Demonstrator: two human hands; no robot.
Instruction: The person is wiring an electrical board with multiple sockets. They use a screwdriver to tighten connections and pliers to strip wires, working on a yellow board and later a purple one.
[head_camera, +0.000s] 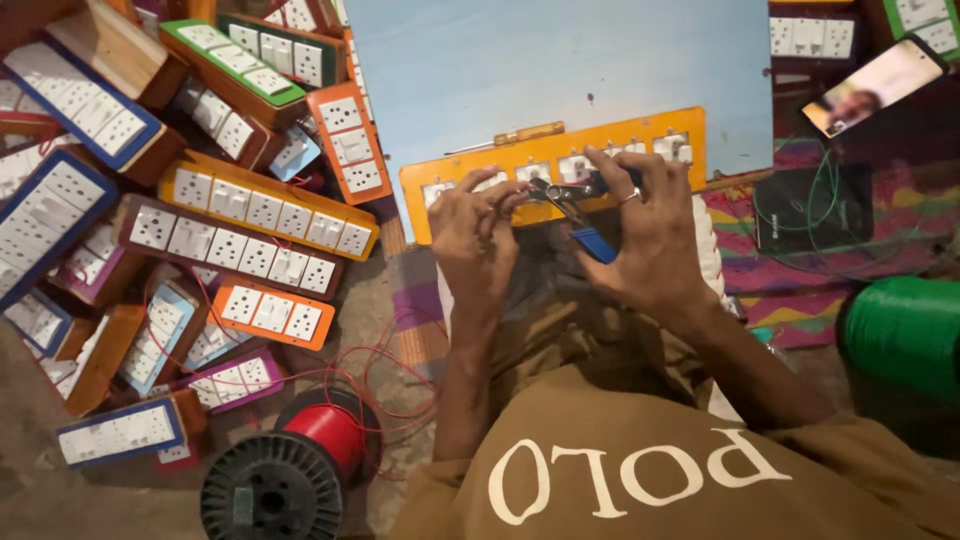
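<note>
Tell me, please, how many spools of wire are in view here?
2. A red wire spool with black flanges lies at the bottom, left of the person's left arm. A green wire spool sits at the right edge. Others may lie out of view.

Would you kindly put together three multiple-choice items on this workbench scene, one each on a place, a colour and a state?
1. Where does the red wire spool lie?
A. Lower left, near the pile of switch boards
B. On the blue board
C. Beside the phone

2. What colour is the long switch panel under the hands?
A. Green
B. Orange
C. White

3. What is the right hand doing?
A. Resting flat and empty
B. Holding the phone
C. Holding blue-handled pliers at the panel

Answers:
1 A: the spool sits on the floor by the stacked boards.
2 B: its face is orange with white switches.
3 C: the fingers close round the pliers, the left hand close beside.
</note>
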